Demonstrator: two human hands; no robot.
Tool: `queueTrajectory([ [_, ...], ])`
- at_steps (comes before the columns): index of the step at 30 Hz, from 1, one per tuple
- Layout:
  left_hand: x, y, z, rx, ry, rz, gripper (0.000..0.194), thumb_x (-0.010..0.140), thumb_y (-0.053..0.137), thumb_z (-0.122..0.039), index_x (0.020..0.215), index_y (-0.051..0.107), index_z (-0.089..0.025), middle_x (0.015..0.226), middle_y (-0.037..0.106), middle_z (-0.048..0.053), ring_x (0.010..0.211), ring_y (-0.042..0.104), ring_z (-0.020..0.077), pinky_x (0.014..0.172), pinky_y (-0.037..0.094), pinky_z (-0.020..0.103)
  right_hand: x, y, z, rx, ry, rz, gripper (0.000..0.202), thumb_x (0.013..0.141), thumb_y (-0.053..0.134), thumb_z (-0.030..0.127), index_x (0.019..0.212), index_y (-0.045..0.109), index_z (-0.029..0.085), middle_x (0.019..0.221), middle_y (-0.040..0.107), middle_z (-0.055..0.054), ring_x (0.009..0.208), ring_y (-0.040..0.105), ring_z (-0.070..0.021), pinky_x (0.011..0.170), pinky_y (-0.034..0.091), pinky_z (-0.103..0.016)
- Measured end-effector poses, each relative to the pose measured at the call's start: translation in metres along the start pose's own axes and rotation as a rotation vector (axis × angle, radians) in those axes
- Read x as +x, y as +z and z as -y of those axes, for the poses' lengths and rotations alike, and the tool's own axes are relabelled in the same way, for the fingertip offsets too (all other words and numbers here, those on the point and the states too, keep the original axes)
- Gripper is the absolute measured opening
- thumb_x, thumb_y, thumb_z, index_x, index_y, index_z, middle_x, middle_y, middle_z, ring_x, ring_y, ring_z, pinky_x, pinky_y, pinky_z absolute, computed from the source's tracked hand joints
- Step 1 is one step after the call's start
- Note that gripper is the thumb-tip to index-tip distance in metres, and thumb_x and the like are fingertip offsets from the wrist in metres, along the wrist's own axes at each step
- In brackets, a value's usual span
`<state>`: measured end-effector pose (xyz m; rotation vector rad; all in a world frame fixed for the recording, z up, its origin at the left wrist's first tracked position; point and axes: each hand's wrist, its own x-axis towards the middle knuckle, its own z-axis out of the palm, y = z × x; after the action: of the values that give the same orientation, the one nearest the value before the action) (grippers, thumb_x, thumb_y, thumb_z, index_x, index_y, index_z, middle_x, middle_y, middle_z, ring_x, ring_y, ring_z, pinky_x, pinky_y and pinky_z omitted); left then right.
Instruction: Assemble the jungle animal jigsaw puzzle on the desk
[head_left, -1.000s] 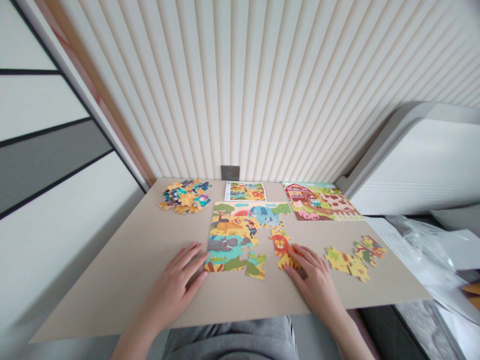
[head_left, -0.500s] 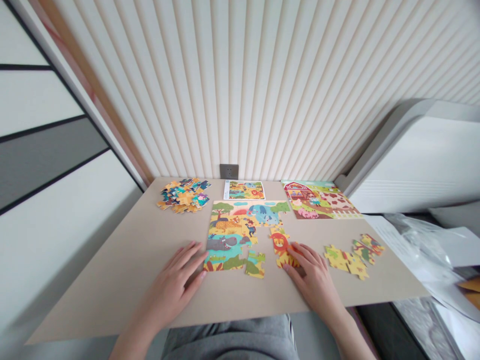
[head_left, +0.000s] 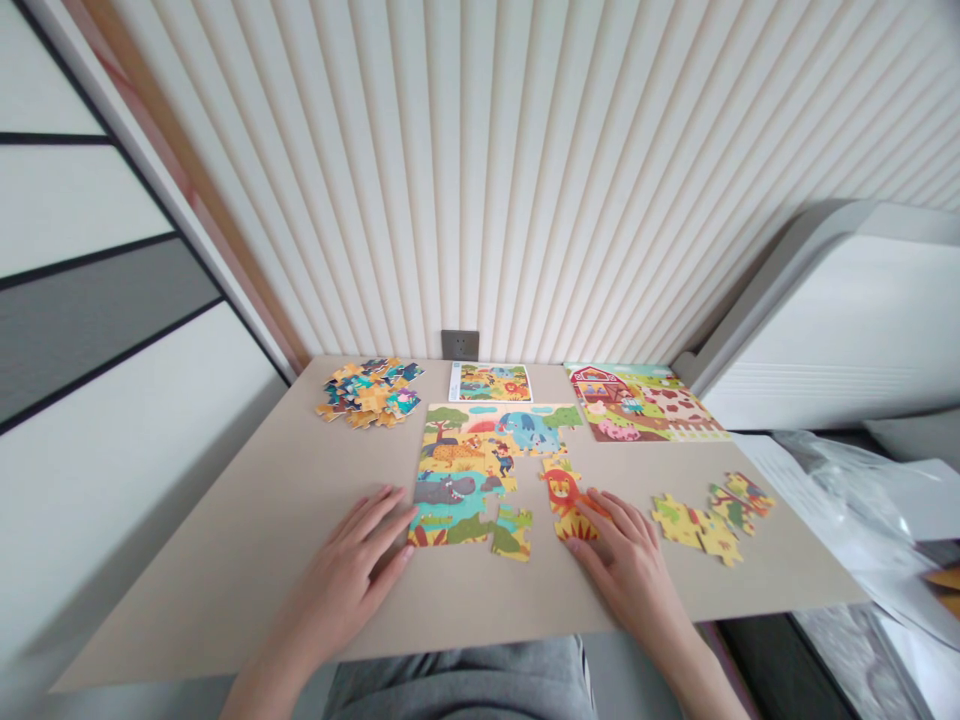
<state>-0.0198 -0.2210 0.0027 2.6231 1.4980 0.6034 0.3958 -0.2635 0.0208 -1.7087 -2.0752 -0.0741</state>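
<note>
A partly joined animal jigsaw puzzle (head_left: 450, 455) lies flat on the table, with a hippo, a leopard and elephants showing. My left hand (head_left: 352, 555) rests at its lower left edge, fingers stretched and slightly spread. A green and yellow puzzle piece (head_left: 512, 533) sits at the puzzle's lower right. To the right, apart from the hippo part, is a joined lion section (head_left: 561, 487). My right hand (head_left: 626, 545) lies over this section's right side, thumb and fingers apart, fingertips touching it and covering part of it.
Loose yellow-green pieces (head_left: 697, 527) lie to the right of my right hand. At the back are a pile of blue and orange pieces (head_left: 371, 393), a small reference picture card (head_left: 490, 383) and a farm puzzle (head_left: 637, 405). Behind stands a ribbed wall with a socket (head_left: 460, 345).
The view has shifted very slightly. Both hands and the puzzle pieces keep nearly the same places.
</note>
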Motion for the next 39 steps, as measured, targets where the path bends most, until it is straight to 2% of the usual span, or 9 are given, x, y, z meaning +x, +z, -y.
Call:
queueTrajectory([
  [5, 0.0, -0.001, -0.001, 0.024, 0.019, -0.005, 0.048, 0.101, 0.058, -0.042, 0.148, 0.057, -0.032, 0.16, 0.048, 0.004, 0.148, 0.044, 0.0305, 0.12, 0.045, 0.049, -0.001, -0.008, 0.037, 0.089, -0.128, 0.042, 0.038, 0.099, 0.063, 0.037, 0.136, 0.065, 0.03, 0.146, 0.061, -0.008, 0.137, 0.053, -0.0338, 0.11, 0.047, -0.055],
  [10, 0.001, -0.004, -0.004, 0.015, 0.005, -0.005, 0.047, 0.101, 0.058, -0.044, 0.147, 0.058, -0.031, 0.16, 0.048, 0.003, 0.148, 0.045, 0.0301, 0.121, 0.043, 0.049, 0.009, -0.01, 0.066, 0.124, -0.174, 0.128, 0.044, 0.096, 0.068, 0.038, 0.139, 0.063, 0.031, 0.146, 0.061, -0.007, 0.139, 0.051, -0.0335, 0.113, 0.045, -0.054],
  [17, 0.001, -0.005, -0.004, -0.005, -0.006, -0.009, 0.047, 0.101, 0.059, -0.043, 0.147, 0.058, -0.033, 0.16, 0.048, 0.002, 0.148, 0.044, 0.0296, 0.12, 0.045, 0.049, 0.018, 0.002, 0.064, 0.147, -0.172, 0.173, 0.058, 0.095, 0.069, 0.039, 0.151, 0.053, 0.032, 0.148, 0.06, -0.007, 0.139, 0.051, -0.0328, 0.116, 0.043, -0.055],
  [29, 0.001, -0.005, -0.003, 0.006, 0.001, 0.014, 0.049, 0.101, 0.059, -0.043, 0.149, 0.055, -0.031, 0.161, 0.046, 0.002, 0.149, 0.043, 0.0303, 0.121, 0.043, 0.05, 0.011, 0.004, 0.069, 0.206, -0.161, 0.124, 0.05, 0.096, 0.069, 0.034, 0.144, 0.058, 0.028, 0.134, 0.067, -0.009, 0.131, 0.055, -0.0316, 0.115, 0.042, -0.056],
  [39, 0.001, -0.003, 0.0, 0.014, 0.016, 0.006, 0.051, 0.1, 0.06, -0.042, 0.149, 0.054, -0.032, 0.161, 0.046, 0.003, 0.149, 0.043, 0.0308, 0.121, 0.043, 0.051, 0.011, 0.004, 0.07, 0.215, -0.185, 0.055, 0.049, 0.096, 0.068, 0.031, 0.144, 0.057, 0.025, 0.134, 0.067, -0.011, 0.128, 0.058, -0.0303, 0.111, 0.047, -0.054],
])
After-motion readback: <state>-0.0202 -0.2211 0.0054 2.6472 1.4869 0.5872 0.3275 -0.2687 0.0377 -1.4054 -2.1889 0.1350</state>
